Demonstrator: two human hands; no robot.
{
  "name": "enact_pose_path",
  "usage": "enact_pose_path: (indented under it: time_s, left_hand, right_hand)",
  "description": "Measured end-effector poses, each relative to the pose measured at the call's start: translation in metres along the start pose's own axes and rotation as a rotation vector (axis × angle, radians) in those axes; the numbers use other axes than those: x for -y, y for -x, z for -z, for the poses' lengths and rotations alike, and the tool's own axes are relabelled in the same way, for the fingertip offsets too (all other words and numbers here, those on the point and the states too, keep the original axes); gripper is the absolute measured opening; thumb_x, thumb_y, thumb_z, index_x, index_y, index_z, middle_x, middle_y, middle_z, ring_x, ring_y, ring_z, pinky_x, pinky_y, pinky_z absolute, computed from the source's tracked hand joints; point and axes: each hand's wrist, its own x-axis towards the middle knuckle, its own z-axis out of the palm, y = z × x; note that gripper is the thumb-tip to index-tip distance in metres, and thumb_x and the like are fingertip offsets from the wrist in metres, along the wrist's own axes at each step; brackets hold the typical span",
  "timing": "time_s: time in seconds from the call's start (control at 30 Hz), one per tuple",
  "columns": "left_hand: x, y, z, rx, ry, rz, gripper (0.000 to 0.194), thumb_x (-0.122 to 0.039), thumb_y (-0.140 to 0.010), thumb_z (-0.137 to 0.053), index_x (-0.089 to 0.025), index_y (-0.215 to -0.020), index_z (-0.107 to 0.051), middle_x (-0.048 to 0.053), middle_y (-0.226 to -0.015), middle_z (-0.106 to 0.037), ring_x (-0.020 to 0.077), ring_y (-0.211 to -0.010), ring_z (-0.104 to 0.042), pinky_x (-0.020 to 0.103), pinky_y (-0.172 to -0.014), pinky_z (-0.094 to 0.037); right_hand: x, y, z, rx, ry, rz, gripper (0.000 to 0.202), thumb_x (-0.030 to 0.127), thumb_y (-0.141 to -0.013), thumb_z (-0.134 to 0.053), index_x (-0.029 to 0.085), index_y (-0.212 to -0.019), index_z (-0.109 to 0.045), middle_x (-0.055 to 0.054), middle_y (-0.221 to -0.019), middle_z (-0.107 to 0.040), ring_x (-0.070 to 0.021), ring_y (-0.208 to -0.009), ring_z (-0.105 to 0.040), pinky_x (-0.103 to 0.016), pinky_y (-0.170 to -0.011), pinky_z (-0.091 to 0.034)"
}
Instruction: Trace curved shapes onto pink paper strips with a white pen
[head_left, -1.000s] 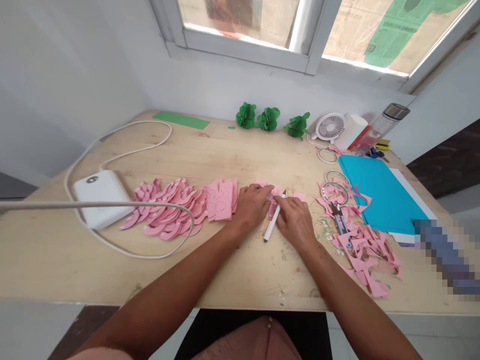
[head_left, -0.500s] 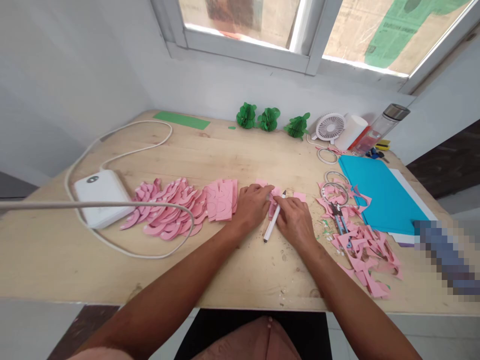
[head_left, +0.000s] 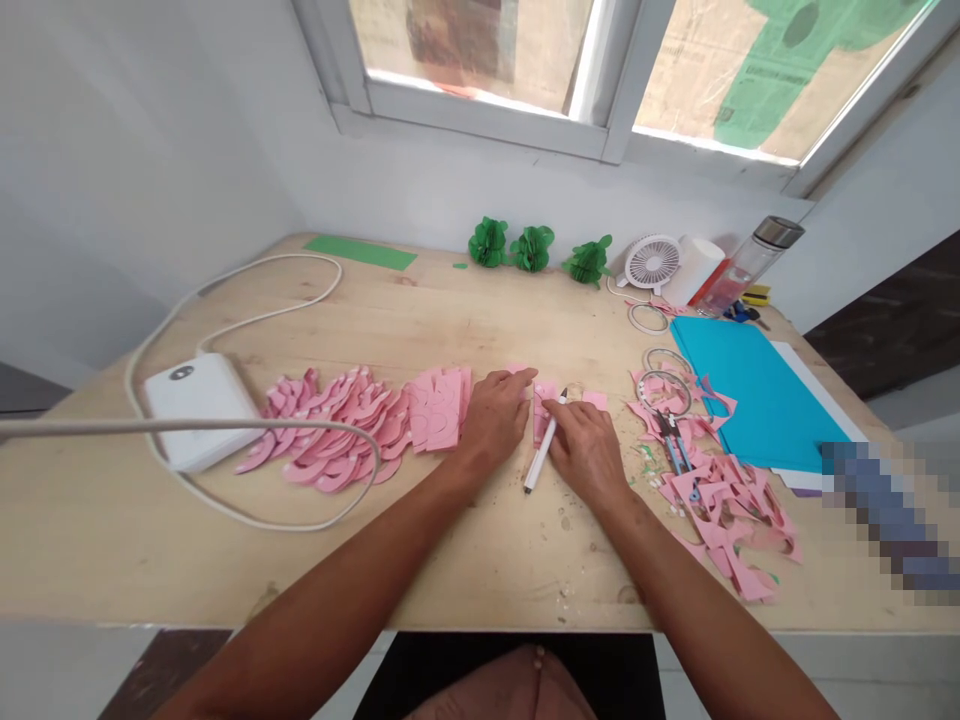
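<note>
My right hand [head_left: 590, 440] rests on the table with a white pen [head_left: 541, 458] tucked at its fingers, dark tip pointing away from me. Its fingertips touch a small pink paper piece [head_left: 538, 410]. To the left, my left hand [head_left: 496, 412] lies low with its fingers stretched out, over more pink paper that it partly hides. A stack of pink paper sheets [head_left: 436, 412] marked with curved outlines sits against that hand's left side. Further left is a heap of cut pink curved paper shapes [head_left: 341, 430].
A white power bank [head_left: 196, 410] with a looping cable stands left. Pink scraps [head_left: 731, 510], pliers-like cutters [head_left: 676, 445], tape rings [head_left: 664, 392] and a blue folder [head_left: 757, 390] lie right. Green paper ornaments [head_left: 532, 248], a small fan [head_left: 652, 263] and a bottle [head_left: 754, 265] line the back.
The camera view has shifted slightly. My left hand has drawn a little away from my right hand, showing more of the gap between them. The pen stays at my right hand.
</note>
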Motion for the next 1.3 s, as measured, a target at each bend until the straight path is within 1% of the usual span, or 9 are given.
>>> enact_pose_path:
  time_s: [0.33,0.53,0.7,1.1,1.3]
  left_hand:
    - [-0.004,0.001,0.0022,0.013,-0.009,0.003,0.041,-0.01,-0.086,-0.044,-0.019,-0.124,-0.055,0.007,-0.108,-0.068,0.0236,-0.115,-0.053,0.04,-0.099,-0.043]
    - [-0.0027,0.0019,0.0001,0.094,-0.088,-0.004,0.043,-0.011,-0.084,-0.048,-0.021,-0.125,-0.053,0.007,-0.112,-0.067,0.024,-0.114,-0.055,0.041,-0.098,-0.042]
    - [-0.002,0.0012,0.0001,0.13,-0.07,0.011,0.045,-0.008,-0.082,-0.048,-0.021,-0.125,-0.053,0.006,-0.112,-0.068,0.0235,-0.113,-0.055,0.04,-0.097,-0.041]
    - [-0.0005,0.0012,-0.0006,0.117,-0.061,0.02,0.046,-0.007,-0.081,-0.05,-0.022,-0.124,-0.052,0.004,-0.11,-0.069,0.0226,-0.111,-0.057,0.039,-0.097,-0.04]
    - [-0.0003,0.0012,-0.0007,0.095,-0.067,0.024,0.043,-0.009,-0.082,-0.05,-0.023,-0.123,-0.053,0.003,-0.104,-0.071,0.0223,-0.107,-0.059,0.038,-0.097,-0.041]
  right_hand:
    - [0.0007,-0.0007,0.0016,0.013,0.004,-0.009,0.033,0.017,-0.088,-0.05,0.018,-0.119,-0.06,-0.009,-0.102,-0.069,-0.0238,-0.103,-0.054,-0.036,-0.082,-0.036]
    - [0.0012,-0.0009,0.0025,0.014,0.0,-0.008,0.035,0.015,-0.086,-0.052,0.019,-0.119,-0.06,-0.009,-0.102,-0.069,-0.0237,-0.103,-0.053,-0.035,-0.082,-0.036]
    - [0.0013,-0.0008,0.0024,0.011,-0.011,-0.011,0.034,0.016,-0.086,-0.052,0.019,-0.119,-0.06,-0.009,-0.102,-0.069,-0.0239,-0.103,-0.053,-0.035,-0.081,-0.036]
    - [0.0011,-0.0007,0.0019,0.005,-0.014,-0.012,0.034,0.016,-0.086,-0.052,0.019,-0.119,-0.06,-0.008,-0.104,-0.07,-0.0238,-0.103,-0.054,-0.036,-0.082,-0.036]
    - [0.0013,-0.0006,0.0022,0.006,-0.004,-0.009,0.035,0.017,-0.086,-0.052,0.02,-0.12,-0.059,-0.008,-0.103,-0.069,-0.0239,-0.103,-0.054,-0.036,-0.081,-0.037]
